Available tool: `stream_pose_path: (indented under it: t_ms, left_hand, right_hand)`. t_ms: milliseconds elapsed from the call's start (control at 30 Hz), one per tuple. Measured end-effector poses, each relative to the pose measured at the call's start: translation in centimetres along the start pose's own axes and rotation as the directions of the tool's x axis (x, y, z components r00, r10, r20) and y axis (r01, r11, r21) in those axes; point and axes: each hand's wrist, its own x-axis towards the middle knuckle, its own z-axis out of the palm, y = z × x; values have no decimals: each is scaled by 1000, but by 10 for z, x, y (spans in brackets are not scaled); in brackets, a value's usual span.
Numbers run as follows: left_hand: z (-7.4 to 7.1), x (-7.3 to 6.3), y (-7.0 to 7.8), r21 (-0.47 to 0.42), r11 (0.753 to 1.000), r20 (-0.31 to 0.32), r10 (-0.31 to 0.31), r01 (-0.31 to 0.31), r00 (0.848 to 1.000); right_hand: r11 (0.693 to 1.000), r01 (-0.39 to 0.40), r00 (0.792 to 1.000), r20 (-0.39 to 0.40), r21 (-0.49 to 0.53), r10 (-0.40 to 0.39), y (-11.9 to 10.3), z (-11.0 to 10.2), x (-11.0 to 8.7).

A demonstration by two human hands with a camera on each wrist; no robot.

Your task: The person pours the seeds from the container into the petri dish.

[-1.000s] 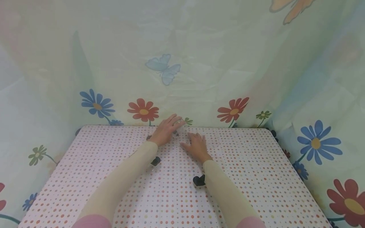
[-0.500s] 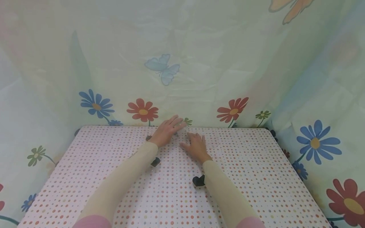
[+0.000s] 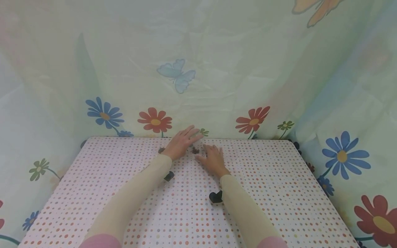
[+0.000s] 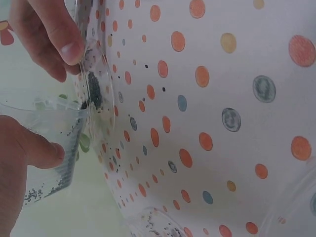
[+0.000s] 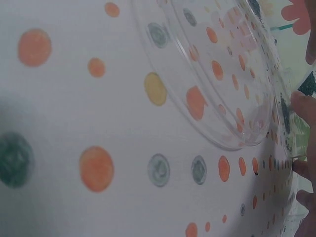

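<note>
My left hand (image 3: 183,143) grips a clear plastic cup (image 4: 52,170) at the far side of the table. The cup is tilted, its rim over a clear petri dish (image 4: 109,74), with small dark grains (image 4: 33,195) clinging inside. A dark heap of grains (image 4: 94,90) lies in that dish, also showing between my hands in the head view. My right hand (image 3: 214,160) holds the dish at its edge, thumb and fingers apart along the rim. Seen from above, my left hand hides most of the cup.
Nearer me stands another clear dish (image 5: 195,106). Another dish with dark specks (image 4: 153,224) shows low in the left wrist view. Stray grains (image 4: 164,89) dot the polka-dot table (image 3: 266,182). A flowered curtain (image 3: 217,86) hangs right behind the table's far edge.
Both hands stay in nearly the same place. In the head view, the dark grains seen by my left fingers in the cup now show lower, as a heap in the dish between my hands.
</note>
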Motion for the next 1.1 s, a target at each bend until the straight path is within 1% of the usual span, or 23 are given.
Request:
stream_pose_path:
  t_ms: [267, 400, 567, 700, 867, 1100]
  left_hand:
    - [-1, 0, -1, 15, 1000, 10, 2, -2, 1000]
    - [-1, 0, 0, 14, 1000, 13, -3, 3, 1000]
    - [-2, 0, 1, -36, 998, 13, -51, 52, 999]
    - [-2, -1, 2, -75, 993, 3, -87, 87, 996]
    - [-1, -2, 0, -110, 989, -14, -105, 103, 994]
    - [-5, -3, -2, -158, 980, -47, -132, 124, 990]
  right_hand:
    - [1000, 13, 1000, -10, 11, -12, 1, 0, -1]
    - [1000, 14, 1000, -4, -6, -14, 1, 0, 0]
    - [998, 25, 1000, 5, -52, -25, 2, 0, 2]
    - [999, 17, 1000, 12, -41, -17, 3, 0, 3]
    - [999, 8, 1000, 15, -37, -7, 5, -2, 3]
    - [999, 41, 999, 25, -14, -41, 10, -5, 3]
